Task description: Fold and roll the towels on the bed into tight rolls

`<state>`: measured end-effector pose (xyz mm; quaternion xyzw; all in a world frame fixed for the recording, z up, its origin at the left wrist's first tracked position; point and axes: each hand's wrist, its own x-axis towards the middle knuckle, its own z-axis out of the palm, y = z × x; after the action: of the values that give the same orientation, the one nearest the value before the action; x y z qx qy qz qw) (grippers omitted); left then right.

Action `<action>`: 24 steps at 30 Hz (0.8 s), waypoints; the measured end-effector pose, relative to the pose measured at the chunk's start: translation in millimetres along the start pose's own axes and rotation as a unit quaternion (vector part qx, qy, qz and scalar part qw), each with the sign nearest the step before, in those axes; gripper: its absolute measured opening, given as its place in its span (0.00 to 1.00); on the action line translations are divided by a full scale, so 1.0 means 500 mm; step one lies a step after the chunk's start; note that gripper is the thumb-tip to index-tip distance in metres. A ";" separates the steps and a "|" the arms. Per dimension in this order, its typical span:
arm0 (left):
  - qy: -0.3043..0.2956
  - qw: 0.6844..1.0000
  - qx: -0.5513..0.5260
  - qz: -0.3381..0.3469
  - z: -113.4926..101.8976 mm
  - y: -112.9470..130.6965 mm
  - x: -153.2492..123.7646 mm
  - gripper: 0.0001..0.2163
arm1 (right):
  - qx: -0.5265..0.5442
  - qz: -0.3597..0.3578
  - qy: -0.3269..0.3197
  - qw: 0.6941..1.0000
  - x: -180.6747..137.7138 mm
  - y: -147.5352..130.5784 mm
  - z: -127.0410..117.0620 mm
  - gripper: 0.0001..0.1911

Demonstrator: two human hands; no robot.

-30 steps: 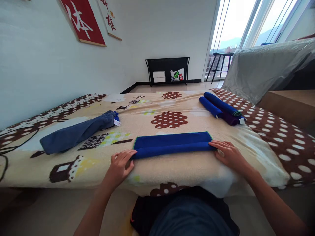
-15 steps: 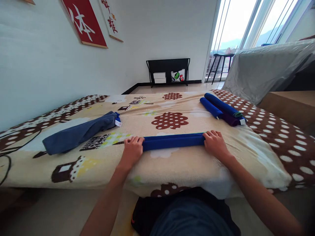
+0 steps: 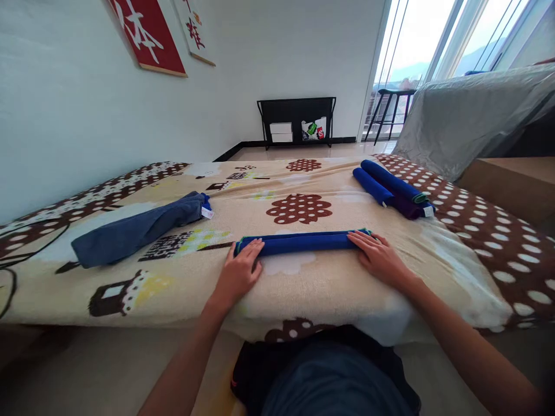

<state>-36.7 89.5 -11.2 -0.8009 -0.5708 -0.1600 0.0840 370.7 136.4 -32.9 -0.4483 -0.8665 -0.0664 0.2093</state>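
A blue towel (image 3: 306, 243) with green edging lies rolled into a long narrow strip across the bed in front of me. My left hand (image 3: 240, 267) rests on its left end, fingers stretched out over the cloth. On the right end lies my right hand (image 3: 380, 256), its fingers extended and flat along the roll. Neither palm wraps round the towel. Rolled blue and purple towels (image 3: 390, 188) are stacked farther back on the right. A grey-blue folded garment (image 3: 139, 229) with a white tag lies to the left.
The bed is covered by a beige and brown patterned blanket (image 3: 299, 208). A cardboard box (image 3: 515, 185) and a plastic-covered piece of furniture (image 3: 468, 115) stand at the right. By the far wall is a black rack (image 3: 296, 112); a dark cable (image 3: 15, 289) lies at left.
Both hands have loosened from gripping the towel's ends to lying flat on top. The towel now looks narrower and more tightly rolled, with its green-edged ends showing.
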 end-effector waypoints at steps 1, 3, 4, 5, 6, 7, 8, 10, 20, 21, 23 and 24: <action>0.000 1.000 0.007 -0.007 -0.002 -0.012 -0.002 0.25 | -0.007 0.006 0.001 1.000 -0.002 0.011 0.001 0.29; -0.002 1.000 0.019 -0.019 -0.002 -0.021 0.010 0.25 | -0.020 0.017 0.001 1.000 0.010 0.017 0.002 0.28; 0.000 0.999 0.026 -0.025 -0.002 -0.019 0.021 0.24 | -0.029 0.024 -0.001 0.999 0.022 0.014 0.002 0.26; 0.002 0.999 0.036 -0.031 -0.002 -0.015 0.034 0.23 | -0.041 0.033 -0.003 0.999 0.035 0.009 0.000 0.24; 0.006 0.998 0.045 -0.036 -0.003 -0.010 0.046 0.21 | -0.054 0.042 -0.006 0.998 0.048 0.003 -0.004 0.23; 0.011 0.998 0.053 -0.039 -0.006 -0.005 0.056 0.19 | -0.066 0.049 -0.010 0.997 0.058 -0.003 -0.010 0.21; 0.016 0.997 0.061 -0.041 -0.010 0.000 0.062 0.17 | -0.075 0.055 -0.012 0.996 0.065 -0.008 -0.017 0.20; 0.017 0.997 0.070 -0.037 -0.021 0.005 0.062 0.15 | -0.075 0.059 -0.016 0.995 0.066 -0.015 -0.032 0.19; -0.024 0.994 0.067 0.086 -0.036 0.129 0.094 0.20 | -0.007 -0.050 -0.036 0.998 0.096 -0.154 -0.024 0.26; -0.031 0.992 0.048 0.110 -0.028 0.149 0.106 0.22 | 0.009 -0.069 -0.032 0.997 0.108 -0.172 -0.014 0.28; -0.050 0.990 0.026 0.133 -0.010 0.176 0.120 0.24 | 0.025 -0.093 -0.031 0.995 0.123 -0.193 0.007 0.31; -0.058 0.989 0.019 0.133 -0.001 0.180 0.122 0.25 | 0.027 -0.100 -0.032 0.994 0.126 -0.195 0.015 0.31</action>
<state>66.0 113.1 15.2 -0.8760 -0.4659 -0.0898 0.0870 257.8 128.3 -6.2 -0.3554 -0.9146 -0.0491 0.1863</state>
